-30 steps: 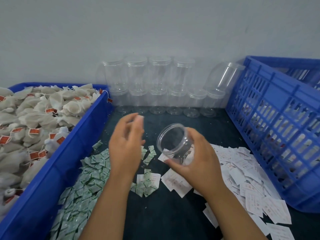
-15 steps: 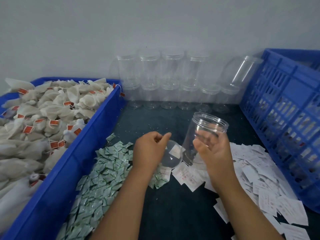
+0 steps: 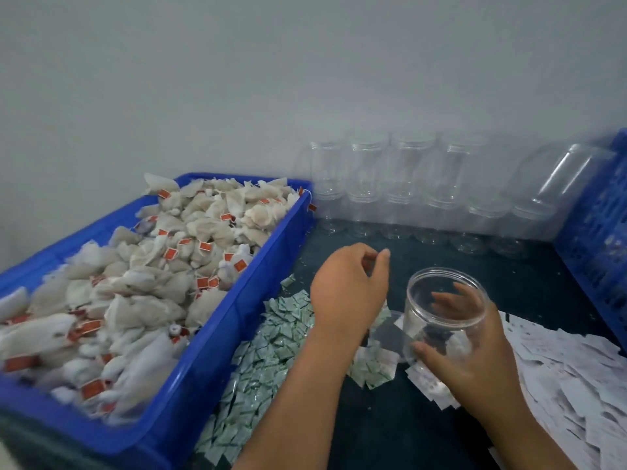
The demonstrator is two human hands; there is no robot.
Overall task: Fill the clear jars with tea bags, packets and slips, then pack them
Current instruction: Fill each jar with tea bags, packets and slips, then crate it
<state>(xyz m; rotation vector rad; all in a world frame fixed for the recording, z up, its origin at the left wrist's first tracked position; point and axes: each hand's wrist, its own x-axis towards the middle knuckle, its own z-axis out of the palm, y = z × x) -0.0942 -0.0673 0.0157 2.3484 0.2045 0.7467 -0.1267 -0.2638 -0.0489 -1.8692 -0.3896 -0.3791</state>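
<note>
The right hand (image 3: 475, 354) grips one clear jar (image 3: 444, 300) low on its side. The thumb lies on the near wall and the fingers curl round the far wall, showing through the plastic. The jar sits mouth up, with no lid, on the dark table (image 3: 373, 422), over the near edge of the slips. Pale shapes show at its bottom, but I cannot tell whether they lie inside it or under it.

The left hand (image 3: 349, 293) hovers just left of the jar without touching it. Its fingers are curled and the thumb is close to the forefinger; I cannot tell if anything is pinched between them.

Under and left of that hand lies one heap of small green-and-white packets (image 3: 271, 351), too many to count. To the right of the jar spreads one heap of white slips (image 3: 559, 374), also uncountable.

Further left is one solid blue bin (image 3: 203, 385) piled with white tea bags (image 3: 152, 283) bearing red tags. At the right edge is one slotted blue crate (image 3: 597, 239).

Against the wall stand the spare jars (image 3: 397, 188), blurred: six seem to form the lower row, four stand on top, and one leans tilted at the right end, eleven in all.
</note>
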